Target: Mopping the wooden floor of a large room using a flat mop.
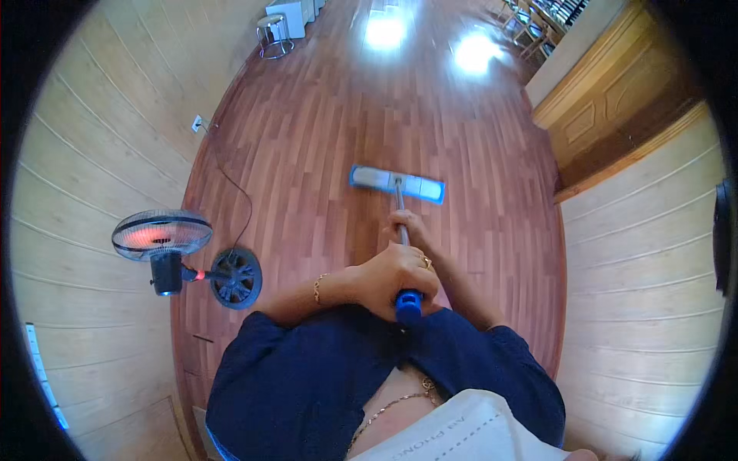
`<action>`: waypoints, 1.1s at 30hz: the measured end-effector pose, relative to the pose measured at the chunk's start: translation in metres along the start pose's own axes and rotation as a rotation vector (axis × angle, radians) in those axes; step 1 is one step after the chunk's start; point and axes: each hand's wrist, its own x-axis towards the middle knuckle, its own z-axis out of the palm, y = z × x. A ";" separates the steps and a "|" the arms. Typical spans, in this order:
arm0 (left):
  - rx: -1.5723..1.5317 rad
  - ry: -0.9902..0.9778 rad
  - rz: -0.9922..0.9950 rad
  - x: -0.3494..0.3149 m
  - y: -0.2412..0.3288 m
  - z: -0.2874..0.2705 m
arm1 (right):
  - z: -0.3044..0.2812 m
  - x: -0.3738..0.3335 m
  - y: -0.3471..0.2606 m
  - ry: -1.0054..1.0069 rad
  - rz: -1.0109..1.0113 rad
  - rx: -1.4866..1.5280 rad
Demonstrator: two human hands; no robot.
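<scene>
Head view, looking straight down. A flat mop (pixel 397 184) with a blue-edged rectangular head lies on the reddish wooden floor (pixel 323 131) ahead of the person, its long side running left to right. Its thin metal handle (pixel 400 211) rises from the middle of the head toward the body and ends in a blue grip (pixel 408 304). The left hand (pixel 393 278) is clenched around the upper handle just above the blue grip, with a ring on one finger and a gold bracelet at the wrist. The right hand (pixel 408 227) sits lower on the handle, nearer the mop head, its fingers wrapped around the shaft. Both forearms emerge from dark blue sleeves (pixel 307 369).

To the person's left, a standing fan (pixel 162 235) leans over its round black base (pixel 236 278); a dark cord (pixel 234 188) runs from there to a wall socket (pixel 197 123). A metal stool (pixel 274 34) stands far off near the pale panelled wall (pixel 100 154). A wooden door (pixel 615 107) lies to the right.
</scene>
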 end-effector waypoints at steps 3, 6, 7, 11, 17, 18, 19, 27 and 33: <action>-0.055 0.016 0.032 0.019 0.019 -0.027 | -0.002 0.006 0.019 -0.187 0.118 0.009; -0.134 -0.025 0.138 0.023 0.036 -0.047 | 0.012 0.004 0.022 -0.275 0.244 0.095; -0.151 -0.008 0.133 0.015 0.042 -0.055 | 0.038 -0.007 -0.015 -0.138 -0.017 -0.069; -0.118 -0.032 0.132 0.007 0.045 -0.072 | 0.066 -0.016 -0.071 0.041 -0.236 -0.235; 0.024 0.097 0.035 -0.018 0.014 -0.080 | 0.078 0.017 -0.067 0.203 -0.755 0.105; 0.037 0.121 0.011 -0.025 0.006 -0.078 | 0.075 0.024 -0.069 0.167 -0.825 0.121; 0.050 0.154 -0.017 -0.035 -0.004 -0.075 | 0.054 0.036 -0.078 -0.072 -0.323 -0.460; 0.091 0.177 -0.162 -0.044 -0.077 -0.055 | -0.006 0.138 0.072 -0.241 -0.040 0.056; 0.002 -0.005 -0.191 -0.017 -0.071 -0.085 | 0.002 0.128 0.019 -0.089 0.140 0.355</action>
